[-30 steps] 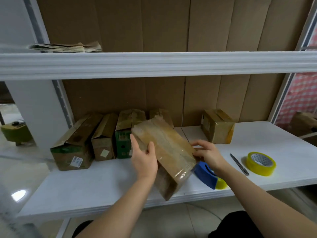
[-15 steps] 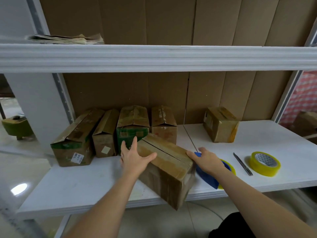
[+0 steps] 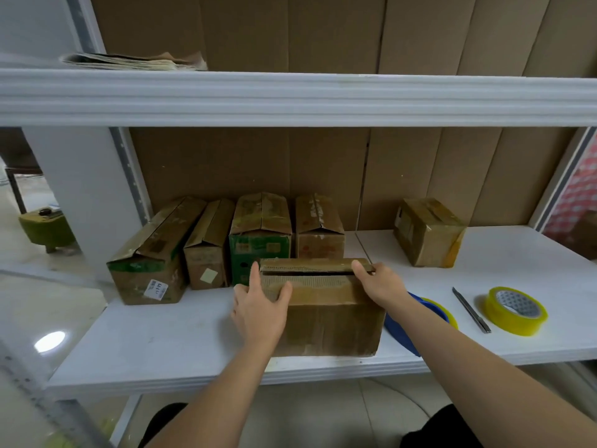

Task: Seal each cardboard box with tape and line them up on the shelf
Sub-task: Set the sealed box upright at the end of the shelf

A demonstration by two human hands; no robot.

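Note:
A brown cardboard box [image 3: 329, 318] stands on the white shelf [image 3: 168, 344] near its front edge, its two top flaps meeting along a dark slit. My left hand [image 3: 258, 308] holds the box's left end, thumb on the top flap and fingers spread along the side. My right hand [image 3: 378, 282] grips the right top corner. Behind it several boxes [image 3: 258, 234] stand side by side in a row against the back wall. A blue tape dispenser [image 3: 416, 318] with a yellow roll lies just right of the box, partly hidden by my right forearm.
Another taped box [image 3: 428, 231] sits alone at the back right. A utility knife [image 3: 471, 310] and a loose yellow tape roll [image 3: 515, 310] lie at the front right. The upper shelf [image 3: 290, 95] overhangs the work area and carries folded paper [image 3: 135, 61].
The box has been turned from tilted off the shelf edge to square and flat on the shelf, flaps up. Both hands stayed on its ends.

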